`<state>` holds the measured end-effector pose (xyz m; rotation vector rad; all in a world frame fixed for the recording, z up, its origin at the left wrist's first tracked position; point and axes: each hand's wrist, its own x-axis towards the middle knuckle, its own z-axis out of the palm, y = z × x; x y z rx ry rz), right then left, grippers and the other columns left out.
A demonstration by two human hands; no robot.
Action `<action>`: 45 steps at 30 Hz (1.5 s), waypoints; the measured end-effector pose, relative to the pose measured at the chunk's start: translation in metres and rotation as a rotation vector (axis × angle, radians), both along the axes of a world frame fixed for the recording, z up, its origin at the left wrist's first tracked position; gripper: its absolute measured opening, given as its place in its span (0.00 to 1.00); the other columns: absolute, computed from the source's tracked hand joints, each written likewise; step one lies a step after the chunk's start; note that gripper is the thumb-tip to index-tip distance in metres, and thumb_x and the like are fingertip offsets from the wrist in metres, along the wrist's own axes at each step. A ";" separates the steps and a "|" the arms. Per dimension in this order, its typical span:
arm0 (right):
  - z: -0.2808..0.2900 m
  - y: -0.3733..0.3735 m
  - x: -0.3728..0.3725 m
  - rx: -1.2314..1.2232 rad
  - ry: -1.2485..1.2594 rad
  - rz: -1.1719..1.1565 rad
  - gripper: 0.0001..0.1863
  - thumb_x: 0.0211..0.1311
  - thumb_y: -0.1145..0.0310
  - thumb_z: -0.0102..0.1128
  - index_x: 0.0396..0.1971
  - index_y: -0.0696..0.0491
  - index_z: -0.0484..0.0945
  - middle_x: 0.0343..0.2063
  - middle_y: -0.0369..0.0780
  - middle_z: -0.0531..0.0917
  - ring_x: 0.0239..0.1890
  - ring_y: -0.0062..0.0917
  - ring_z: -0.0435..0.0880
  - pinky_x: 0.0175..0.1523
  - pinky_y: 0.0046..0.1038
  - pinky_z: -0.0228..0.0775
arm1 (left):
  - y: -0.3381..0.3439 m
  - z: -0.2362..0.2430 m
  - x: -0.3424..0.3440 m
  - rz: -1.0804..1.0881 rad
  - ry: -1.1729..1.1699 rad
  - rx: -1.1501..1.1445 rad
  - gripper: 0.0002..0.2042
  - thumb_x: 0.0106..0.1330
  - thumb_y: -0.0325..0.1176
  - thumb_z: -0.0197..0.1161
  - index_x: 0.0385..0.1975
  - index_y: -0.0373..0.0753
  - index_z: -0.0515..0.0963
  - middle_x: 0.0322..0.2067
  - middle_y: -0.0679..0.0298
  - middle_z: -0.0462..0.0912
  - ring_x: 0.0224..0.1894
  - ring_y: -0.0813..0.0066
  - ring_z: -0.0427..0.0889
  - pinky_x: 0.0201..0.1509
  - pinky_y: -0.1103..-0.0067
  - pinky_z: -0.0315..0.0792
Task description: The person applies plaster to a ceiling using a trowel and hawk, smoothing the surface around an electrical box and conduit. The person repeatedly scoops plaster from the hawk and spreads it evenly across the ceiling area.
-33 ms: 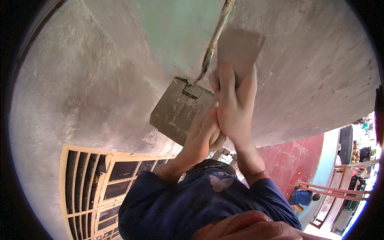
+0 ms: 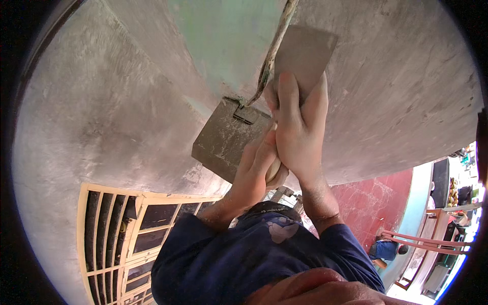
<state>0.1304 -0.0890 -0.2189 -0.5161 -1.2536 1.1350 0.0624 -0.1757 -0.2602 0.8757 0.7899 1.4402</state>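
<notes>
My right hand [image 2: 300, 132] is closed round a putty knife [image 2: 306, 57], with fingers laid along its flat grey blade. That blade is against or very close to the grey skim-coated surface [image 2: 386, 86]; contact cannot be told. Just left of it, my left hand [image 2: 256, 162] grips a wide, square scraper [image 2: 229, 140], its blade smeared with dried grey-brown filler. A pale rounded handle end [image 2: 273, 170] shows below my left fingers. The two hands touch or overlap near the wrists' inner side. Most of both handles is hidden in my palms.
A whitish, dirty cable or strip [image 2: 272, 56] runs down to the left scraper's far edge. Beside it is a green painted patch [image 2: 229, 40]. A cream window frame with grilles [image 2: 137, 218] stands lower left. Lower right are a red tiled floor [image 2: 373, 203], another person [image 2: 384, 250] and pink rails [image 2: 427, 244].
The putty knife and my right hand have shifted slightly farther up the surface. My left hand with the wide scraper has hardly moved.
</notes>
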 end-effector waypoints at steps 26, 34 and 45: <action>-0.195 -0.063 0.159 -0.487 -0.392 -0.338 0.37 0.68 0.68 0.67 0.68 0.58 0.54 0.49 0.44 0.74 0.40 0.24 0.81 0.38 0.27 0.78 | -0.004 -0.143 0.057 -0.257 1.216 0.175 0.16 0.74 0.44 0.55 0.48 0.36 0.76 0.35 0.49 0.84 0.38 0.46 0.85 0.41 0.56 0.76; -0.161 -0.067 0.177 -0.371 -0.327 -0.343 0.27 0.78 0.51 0.48 0.55 0.63 0.74 0.33 0.41 0.81 0.31 0.22 0.79 0.35 0.23 0.72 | -0.009 -0.129 0.079 -0.303 0.790 0.163 0.21 0.72 0.37 0.61 0.60 0.34 0.71 0.46 0.47 0.82 0.45 0.51 0.84 0.50 0.62 0.77; -0.117 -0.029 0.119 -0.294 -0.337 -0.269 0.22 0.79 0.56 0.52 0.40 0.64 0.79 0.31 0.38 0.83 0.36 0.18 0.78 0.37 0.25 0.71 | -0.017 -0.129 0.053 -0.550 -0.262 -0.100 0.16 0.80 0.45 0.52 0.53 0.38 0.67 0.26 0.70 0.67 0.21 0.85 0.62 0.22 0.85 0.58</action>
